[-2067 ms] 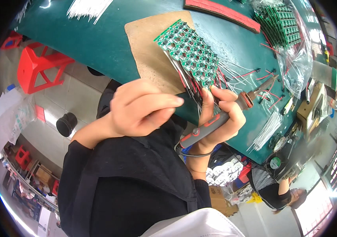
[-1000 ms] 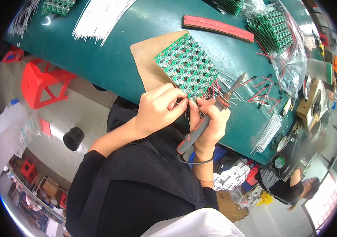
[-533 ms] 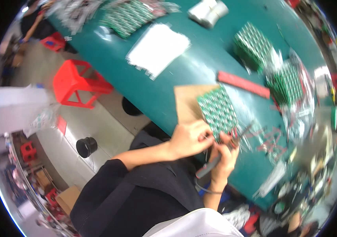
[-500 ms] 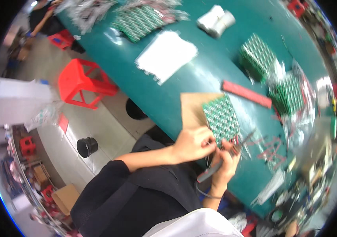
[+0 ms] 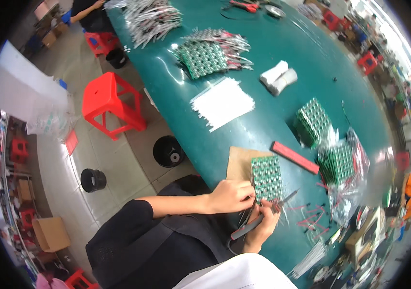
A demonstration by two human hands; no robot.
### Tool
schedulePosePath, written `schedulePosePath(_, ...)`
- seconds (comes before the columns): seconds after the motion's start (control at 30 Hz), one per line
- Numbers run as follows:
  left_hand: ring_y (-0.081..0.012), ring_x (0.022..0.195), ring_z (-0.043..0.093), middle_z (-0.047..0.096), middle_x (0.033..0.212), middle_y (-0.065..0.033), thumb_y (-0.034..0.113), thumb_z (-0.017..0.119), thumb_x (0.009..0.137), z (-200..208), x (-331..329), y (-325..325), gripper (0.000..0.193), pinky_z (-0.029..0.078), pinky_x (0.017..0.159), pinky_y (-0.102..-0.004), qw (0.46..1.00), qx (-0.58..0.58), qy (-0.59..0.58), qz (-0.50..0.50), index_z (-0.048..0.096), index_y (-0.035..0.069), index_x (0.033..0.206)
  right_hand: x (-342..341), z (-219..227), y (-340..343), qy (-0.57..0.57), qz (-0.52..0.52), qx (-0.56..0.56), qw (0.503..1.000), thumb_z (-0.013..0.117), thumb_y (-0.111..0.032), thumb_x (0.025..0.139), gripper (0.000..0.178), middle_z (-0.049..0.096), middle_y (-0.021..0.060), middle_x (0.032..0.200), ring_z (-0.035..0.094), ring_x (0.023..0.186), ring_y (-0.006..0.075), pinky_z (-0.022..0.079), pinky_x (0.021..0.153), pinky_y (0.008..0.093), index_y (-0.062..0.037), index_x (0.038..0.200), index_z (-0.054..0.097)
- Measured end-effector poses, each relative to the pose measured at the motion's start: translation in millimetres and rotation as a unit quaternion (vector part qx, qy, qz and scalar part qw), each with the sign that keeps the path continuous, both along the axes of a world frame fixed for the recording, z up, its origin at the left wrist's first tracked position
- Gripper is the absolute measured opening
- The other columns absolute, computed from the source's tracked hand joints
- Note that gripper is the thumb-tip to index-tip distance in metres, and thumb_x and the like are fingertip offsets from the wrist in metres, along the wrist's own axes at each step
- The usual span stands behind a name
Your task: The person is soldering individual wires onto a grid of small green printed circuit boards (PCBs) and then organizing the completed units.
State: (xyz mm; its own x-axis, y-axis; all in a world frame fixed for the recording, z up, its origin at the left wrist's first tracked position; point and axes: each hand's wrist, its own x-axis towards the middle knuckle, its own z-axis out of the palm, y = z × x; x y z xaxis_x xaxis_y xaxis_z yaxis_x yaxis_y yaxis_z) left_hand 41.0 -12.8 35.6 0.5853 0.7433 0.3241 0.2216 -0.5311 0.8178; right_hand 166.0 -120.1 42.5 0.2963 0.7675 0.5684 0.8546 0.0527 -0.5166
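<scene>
A green circuit board panel (image 5: 266, 177) with rows of small silvery parts lies partly on a piece of brown cardboard (image 5: 239, 163). At its near left edge my left hand (image 5: 233, 195) has its fingers pinched together; what they hold, if anything, is too small to make out. My right hand (image 5: 262, 225) is closed around a soldering iron (image 5: 247, 228) with a grey and red handle. The iron's metal tip points up and right, past the panel's near right corner. Some thin wires show below the fingers, partly hidden by them.
Right of the panel lie a red bar (image 5: 295, 157), loose red wires (image 5: 314, 217) and board stacks (image 5: 313, 121). White strips (image 5: 224, 103), white rolls (image 5: 278, 78) and wired boards (image 5: 200, 59) lie farther off. A red stool (image 5: 109, 102) and black bin (image 5: 168, 151) stand left.
My view has tilted, so the table appears lower and more of its far end shows. Both hands stay at the panel's near edge, the soldering iron still in the right one.
</scene>
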Motion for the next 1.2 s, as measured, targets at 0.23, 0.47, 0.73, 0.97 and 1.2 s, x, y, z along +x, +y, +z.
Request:
schedulePosePath(0.23, -0.0270, 0.095, 0.053, 0.057, 0.112, -0.0077, 0.015, 0.078, 0.069, -6, -7, -5, 0.019, 0.044, 0.080, -0.0379, 0.985, 0.147, 0.023, 0.084, 0.070, 0.013, 0.086, 5, 20, -6, 0.114, 0.038, 0.008, 0.993, 0.069, -0.012, 0.090, 0.019, 0.065, 0.0129, 0.090, 0.063, 0.089, 0.0282, 0.051, 0.081, 0.0401, -0.0057, 0.105, 0.059)
schedulePosePath(0.47, -0.0257, 0.092, 0.050, 0.062, 0.123, -0.0061, 0.009, 0.077, 0.067, -12, -4, 3, 0.018, 0.039, 0.079, -0.0355, 0.989, 0.143, 0.032, 0.033, 0.070, 0.012, 0.083, 15, 43, -26, 0.228, -0.022, 0.075, 0.970, 0.067, -0.027, 0.089, 0.039, 0.059, 0.0105, 0.076, 0.056, 0.072, 0.0224, 0.048, 0.069, 0.0335, 0.0061, 0.109, 0.067)
schedulePosePath(0.73, -0.0224, 0.086, 0.052, 0.063, 0.122, -0.0029, 0.007, 0.078, 0.068, -17, -3, 6, 0.018, 0.043, 0.077, -0.0330, 0.994, 0.102, 0.025, 0.033, 0.069, 0.011, 0.083, -5, 37, -28, 0.304, 0.015, 0.045, 0.951, 0.059, -0.006, 0.087, 0.019, 0.063, 0.0176, 0.079, 0.058, 0.063, 0.0190, 0.049, 0.056, 0.0272, 0.0073, 0.100, 0.058)
schedulePosePath(0.97, -0.0206, 0.082, 0.051, 0.063, 0.121, -0.0014, 0.007, 0.079, 0.066, -17, -6, 3, 0.019, 0.043, 0.072, -0.0313, 0.995, 0.094, 0.022, 0.036, 0.070, 0.012, 0.083, -11, 36, -20, 0.276, 0.023, 0.031, 0.960, 0.060, -0.004, 0.086, 0.017, 0.062, 0.0153, 0.072, 0.059, 0.056, 0.0182, 0.048, 0.053, 0.0269, 0.0091, 0.097, 0.059)
schedulePosePath(1.2, -0.0195, 0.082, 0.050, 0.063, 0.122, -0.0007, 0.007, 0.080, 0.066, -15, -5, 5, 0.020, 0.043, 0.069, -0.0297, 0.995, 0.089, 0.017, 0.034, 0.070, 0.012, 0.083, -12, 37, -15, 0.267, 0.022, 0.029, 0.963, 0.061, -0.003, 0.085, 0.017, 0.063, 0.0150, 0.070, 0.059, 0.054, 0.0178, 0.048, 0.052, 0.0265, 0.0095, 0.096, 0.061)
